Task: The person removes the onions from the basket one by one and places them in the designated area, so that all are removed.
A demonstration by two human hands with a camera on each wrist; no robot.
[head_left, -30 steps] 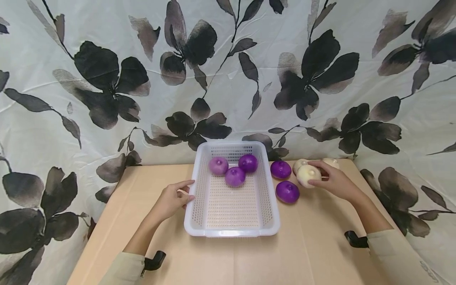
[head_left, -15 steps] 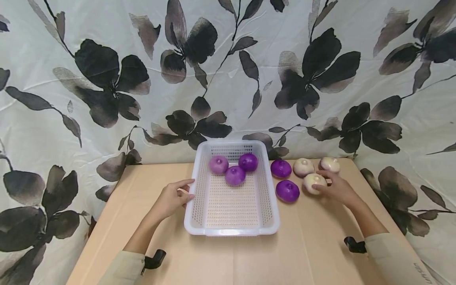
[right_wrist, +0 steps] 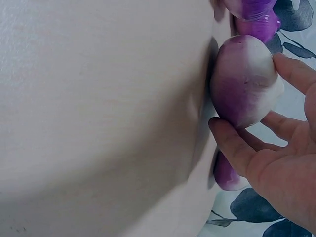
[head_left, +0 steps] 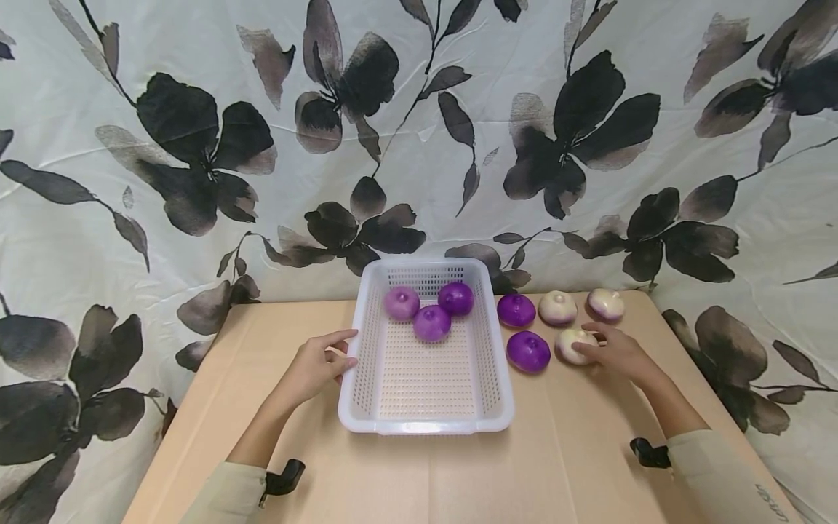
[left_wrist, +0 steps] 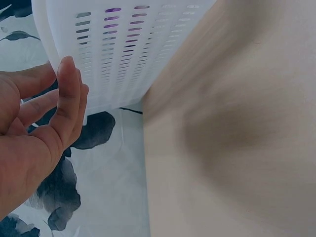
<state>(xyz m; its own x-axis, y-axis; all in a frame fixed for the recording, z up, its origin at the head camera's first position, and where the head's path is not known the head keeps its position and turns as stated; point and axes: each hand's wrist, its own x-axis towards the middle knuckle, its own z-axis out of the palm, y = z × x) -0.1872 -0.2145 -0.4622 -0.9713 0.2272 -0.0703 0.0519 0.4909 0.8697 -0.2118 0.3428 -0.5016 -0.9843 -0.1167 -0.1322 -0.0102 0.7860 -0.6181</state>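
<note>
A white plastic basket (head_left: 425,428) stands on the table, holding a few purple onions (head_left: 432,323). At its left rim rests my left hand (head_left: 317,367), with index finger and thumb tips touching the edge. In the left wrist view this hand (left_wrist: 47,113) lies beside the slotted basket wall (left_wrist: 113,64). My right hand (head_left: 615,353) pinches a white-and-purple turnip (head_left: 571,348) low at the table, right of the basket. The right wrist view shows the turnip (right_wrist: 243,81) between the thumb and fingers of this hand (right_wrist: 281,163), white on one side and purple on the other.
Two purple onions, the nearer one (head_left: 528,352) and the farther one (head_left: 516,311), lie against the basket's right side. Behind the held turnip sit another turnip (head_left: 558,308) and a third (head_left: 606,305) near the table's back edge. A flowered cloth (head_left: 458,145) hangs behind the table (head_left: 497,473).
My right hand has moved the turnip to the right and down, away from the purple onions, exposing the two turnips behind. My left hand and the basket have stayed put.
</note>
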